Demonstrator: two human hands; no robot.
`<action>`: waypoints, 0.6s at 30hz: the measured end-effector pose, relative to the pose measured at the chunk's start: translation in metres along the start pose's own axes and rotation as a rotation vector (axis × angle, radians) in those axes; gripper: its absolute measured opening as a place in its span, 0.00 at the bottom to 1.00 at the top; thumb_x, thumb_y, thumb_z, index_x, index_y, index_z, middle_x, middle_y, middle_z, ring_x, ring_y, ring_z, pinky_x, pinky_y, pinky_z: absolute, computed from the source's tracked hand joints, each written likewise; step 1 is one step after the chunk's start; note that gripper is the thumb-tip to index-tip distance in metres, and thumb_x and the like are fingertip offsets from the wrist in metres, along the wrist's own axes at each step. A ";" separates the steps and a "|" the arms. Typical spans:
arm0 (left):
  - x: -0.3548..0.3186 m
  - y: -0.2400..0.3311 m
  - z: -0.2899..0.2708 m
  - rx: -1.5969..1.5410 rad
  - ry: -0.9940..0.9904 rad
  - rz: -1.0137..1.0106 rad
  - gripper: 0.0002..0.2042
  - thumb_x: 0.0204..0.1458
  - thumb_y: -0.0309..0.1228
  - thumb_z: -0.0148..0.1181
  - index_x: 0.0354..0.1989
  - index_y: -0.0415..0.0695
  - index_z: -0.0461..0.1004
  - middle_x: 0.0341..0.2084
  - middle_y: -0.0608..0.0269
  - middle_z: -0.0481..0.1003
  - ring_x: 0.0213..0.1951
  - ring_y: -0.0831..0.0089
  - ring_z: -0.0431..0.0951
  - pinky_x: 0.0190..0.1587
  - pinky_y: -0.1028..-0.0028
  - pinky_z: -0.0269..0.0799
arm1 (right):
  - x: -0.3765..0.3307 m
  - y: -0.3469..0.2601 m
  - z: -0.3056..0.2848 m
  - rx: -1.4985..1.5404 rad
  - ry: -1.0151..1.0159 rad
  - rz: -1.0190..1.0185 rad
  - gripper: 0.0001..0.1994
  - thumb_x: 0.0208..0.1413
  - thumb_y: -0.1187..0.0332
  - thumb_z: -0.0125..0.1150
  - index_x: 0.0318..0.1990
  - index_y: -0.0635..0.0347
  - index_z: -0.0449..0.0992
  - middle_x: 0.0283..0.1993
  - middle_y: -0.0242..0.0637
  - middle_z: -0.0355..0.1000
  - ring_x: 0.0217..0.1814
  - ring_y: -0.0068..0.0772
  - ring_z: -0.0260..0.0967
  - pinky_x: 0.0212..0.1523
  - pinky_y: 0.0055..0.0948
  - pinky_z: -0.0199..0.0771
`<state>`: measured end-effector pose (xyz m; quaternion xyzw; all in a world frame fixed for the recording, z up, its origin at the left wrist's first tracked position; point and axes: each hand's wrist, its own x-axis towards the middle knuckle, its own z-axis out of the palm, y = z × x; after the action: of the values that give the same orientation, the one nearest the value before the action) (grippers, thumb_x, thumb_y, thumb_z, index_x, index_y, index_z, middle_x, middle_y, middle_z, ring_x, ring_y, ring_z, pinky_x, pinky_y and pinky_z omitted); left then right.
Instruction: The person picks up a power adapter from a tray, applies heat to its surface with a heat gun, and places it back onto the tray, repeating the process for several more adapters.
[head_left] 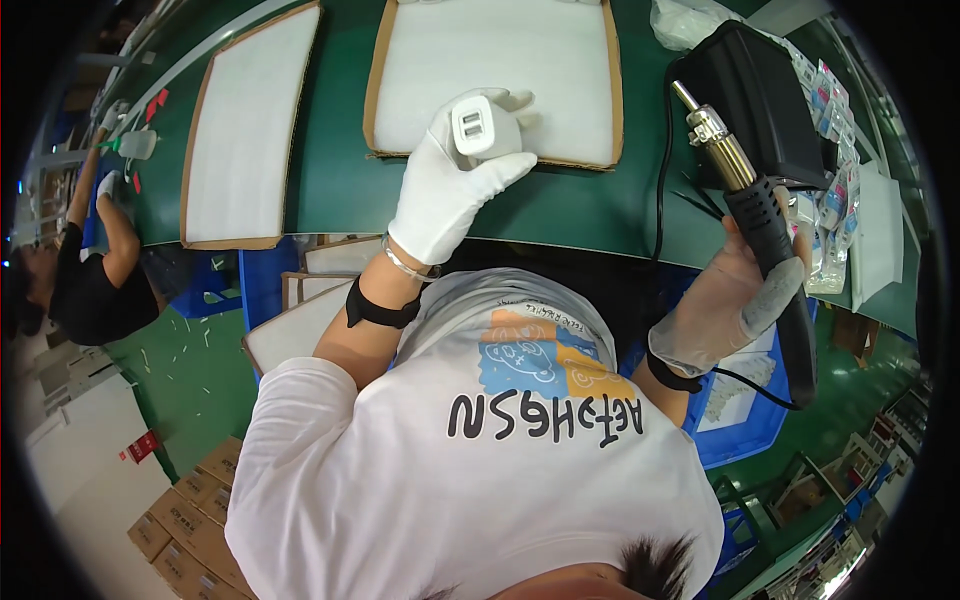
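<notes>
In a white glove, my left hand point(450, 180) is closed round a white USB charger point(476, 128). The charger's face with two ports is turned up toward me. Behind it lies a foam-lined cardboard tray point(550, 60). At the right, my right hand point(735, 295), in a thin pale glove, grips the black handle of a hot air gun point(755, 210). The gun's metal nozzle points up and to the left, apart from the charger. Some of my right fingers are hidden behind the handle.
A second foam-lined tray point(250, 130) lies on the green table point(335, 120) at left. At right stand a black box-shaped unit point(750, 100) with a cable and small plastic packets point(835, 200). A blue bin point(745, 430) sits below. Another person point(100, 240) works at far left.
</notes>
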<state>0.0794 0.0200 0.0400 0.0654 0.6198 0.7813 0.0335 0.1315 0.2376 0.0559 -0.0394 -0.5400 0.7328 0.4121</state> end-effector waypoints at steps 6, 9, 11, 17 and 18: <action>-0.003 -0.003 -0.006 -0.918 -0.323 -0.438 0.27 0.55 0.49 0.48 0.53 0.38 0.61 0.43 0.53 0.70 0.44 0.60 0.71 0.41 0.71 0.69 | 0.002 -0.005 -0.001 0.037 0.026 0.031 0.24 0.58 0.53 0.50 0.55 0.61 0.63 0.54 0.54 0.62 0.55 0.42 0.65 0.53 0.35 0.68; -0.008 -0.004 0.000 -1.210 -0.413 -0.552 0.33 0.55 0.58 0.40 0.54 0.37 0.60 0.38 0.54 0.70 0.38 0.62 0.71 0.36 0.72 0.67 | 0.002 -0.004 0.000 0.044 0.014 0.045 0.23 0.58 0.53 0.50 0.54 0.61 0.64 0.53 0.53 0.63 0.54 0.41 0.65 0.52 0.34 0.68; -0.010 0.000 0.003 -1.196 -0.396 -0.579 0.33 0.56 0.58 0.39 0.53 0.36 0.61 0.34 0.56 0.69 0.32 0.67 0.68 0.33 0.73 0.64 | 0.002 -0.004 0.000 0.052 0.000 0.053 0.23 0.58 0.53 0.51 0.53 0.61 0.65 0.52 0.52 0.64 0.53 0.40 0.66 0.51 0.34 0.68; -0.009 0.004 0.004 -1.208 -0.353 -0.602 0.35 0.56 0.59 0.37 0.53 0.35 0.61 0.30 0.58 0.68 0.26 0.72 0.61 0.30 0.75 0.58 | 0.004 -0.002 0.002 0.071 0.040 0.068 0.23 0.58 0.53 0.50 0.53 0.61 0.66 0.51 0.51 0.65 0.51 0.39 0.67 0.50 0.33 0.68; -0.008 0.007 0.003 -1.100 -0.325 -0.595 0.32 0.56 0.57 0.39 0.52 0.35 0.62 0.30 0.58 0.69 0.27 0.71 0.63 0.30 0.74 0.60 | 0.004 -0.001 0.001 0.078 0.019 0.071 0.23 0.58 0.54 0.50 0.53 0.62 0.66 0.51 0.51 0.65 0.51 0.39 0.67 0.49 0.33 0.68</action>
<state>0.0884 0.0204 0.0468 -0.0187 0.1075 0.9223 0.3707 0.1290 0.2395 0.0588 -0.0497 -0.5053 0.7671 0.3921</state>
